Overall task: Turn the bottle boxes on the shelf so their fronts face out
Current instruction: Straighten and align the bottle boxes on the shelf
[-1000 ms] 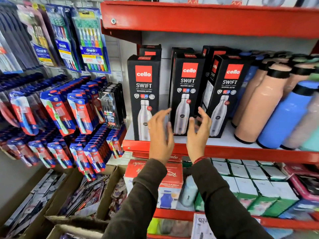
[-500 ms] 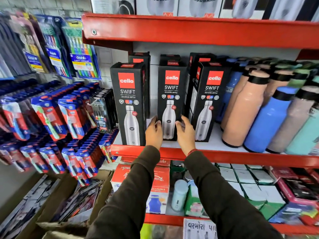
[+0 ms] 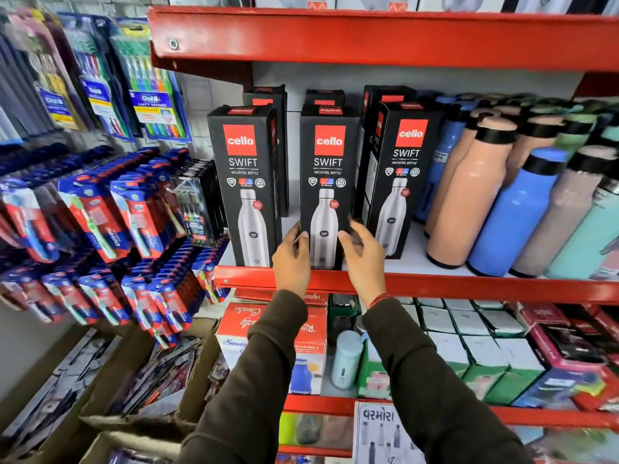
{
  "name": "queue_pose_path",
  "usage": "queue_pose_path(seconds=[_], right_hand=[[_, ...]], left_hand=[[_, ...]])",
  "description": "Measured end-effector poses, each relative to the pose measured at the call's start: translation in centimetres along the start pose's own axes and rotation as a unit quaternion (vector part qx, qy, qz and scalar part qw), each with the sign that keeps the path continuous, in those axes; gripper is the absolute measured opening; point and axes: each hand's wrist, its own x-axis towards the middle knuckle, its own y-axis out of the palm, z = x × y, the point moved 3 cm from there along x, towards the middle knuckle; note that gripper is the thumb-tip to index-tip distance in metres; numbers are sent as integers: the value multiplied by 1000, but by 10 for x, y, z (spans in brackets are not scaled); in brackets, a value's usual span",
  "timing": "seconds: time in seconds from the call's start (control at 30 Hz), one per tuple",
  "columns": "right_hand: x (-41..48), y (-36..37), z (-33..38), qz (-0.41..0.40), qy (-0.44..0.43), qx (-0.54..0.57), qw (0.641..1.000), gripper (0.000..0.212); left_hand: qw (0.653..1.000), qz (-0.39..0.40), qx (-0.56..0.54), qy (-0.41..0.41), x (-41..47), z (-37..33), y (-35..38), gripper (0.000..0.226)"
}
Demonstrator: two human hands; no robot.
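Note:
Three tall black bottle boxes stand in the front row of the red shelf (image 3: 435, 284). The left box (image 3: 246, 182) and the middle box (image 3: 328, 175) show their printed fronts squarely. The right box (image 3: 400, 175) is turned slightly, so its left side panel shows too. My left hand (image 3: 291, 259) grips the lower left edge of the middle box. My right hand (image 3: 363, 256) holds its lower right edge. More black boxes (image 3: 323, 97) stand behind, mostly hidden.
Loose bottles, peach (image 3: 469, 195) and blue (image 3: 516, 212), lean at the right of the same shelf. Toothbrush packs (image 3: 134, 209) hang on the wall to the left. White and green boxes (image 3: 469, 346) fill the shelf below. Cardboard cartons (image 3: 110, 396) sit on the floor.
Both hands went from hovering apart in front of the boxes to gripping the base of the middle box, which now faces squarely forward.

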Motion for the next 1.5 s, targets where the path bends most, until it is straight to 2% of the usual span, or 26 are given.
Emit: queue_pose_path(seconds=[0.37, 0.47, 0.6, 0.67, 0.77, 0.87, 0.97, 1.07, 1.17, 1.3, 1.5], right_hand=[[-16, -3, 5, -1, -29, -5, 1000, 38], [-18, -7, 2, -13, -35, -18, 999, 34], [-20, -25, 0, -78, -69, -9, 994, 29], [-16, -39, 2, -123, -89, -2, 988, 29], [-5, -63, 2, -171, -92, 12, 981, 31], [14, -82, -5, -164, -85, -5, 983, 41], [36, -92, -11, -116, -51, -28, 992, 48], [56, -97, -16, -71, -21, -74, 994, 49], [68, -99, -21, -27, 13, -73, 997, 49], [70, -105, -24, -17, 13, -67, 998, 49], [55, -115, -20, -34, -24, -61, 997, 43]], left_hand=[[1000, -3, 6, -9, -19, -6, -7, 43], [998, -52, -24, 14, -24, -5, -2, 43], [984, -141, -27, 101, -40, -12, 11, 39], [981, -126, -20, 147, -48, -20, 24, 37], [976, -56, -11, 212, -56, -35, 51, 37], [968, 44, -6, 249, -58, -46, 83, 44], [974, 106, 16, 202, -45, -45, 115, 53], [990, 113, -14, 88, -24, -43, 138, 56], [994, 106, -20, -7, -7, -37, 148, 52], [996, 73, -47, -29, -1, -34, 148, 46], [997, 68, -34, -16, -13, -34, 139, 43]])
